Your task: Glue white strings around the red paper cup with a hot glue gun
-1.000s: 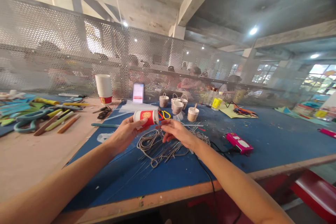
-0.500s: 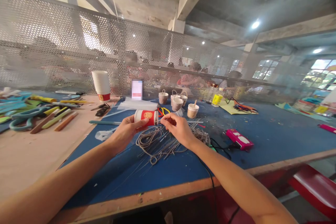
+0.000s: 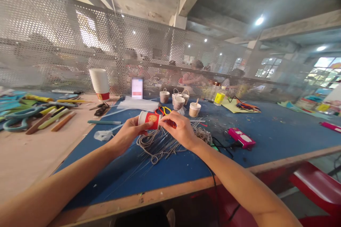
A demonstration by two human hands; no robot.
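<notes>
A red and white paper cup (image 3: 152, 118) lies on its side in the air above the blue mat, held in my left hand (image 3: 131, 127) with the thumb across its wall. At the cup's right end, my right hand (image 3: 178, 127) has its fingertips pinched together against the rim. Whatever sits between those fingertips is too small to make out. Below both hands lie a coil of grey cord (image 3: 149, 145) and a bundle of thin wires (image 3: 170, 144). Red and yellow handled pliers (image 3: 164, 110) rest just behind the cup.
Several small cord-wrapped cups (image 3: 178, 103) stand behind my hands, beside a cup with a stick (image 3: 195, 110). A stack of paper cups (image 3: 99, 83) is at back left, near scissors (image 3: 16, 122). A pink box (image 3: 242, 138) with a black cable lies right.
My right fingertips have closed in on the cup's end and now touch its rim. The cup has turned slightly in my left hand, and the view has shifted a little.
</notes>
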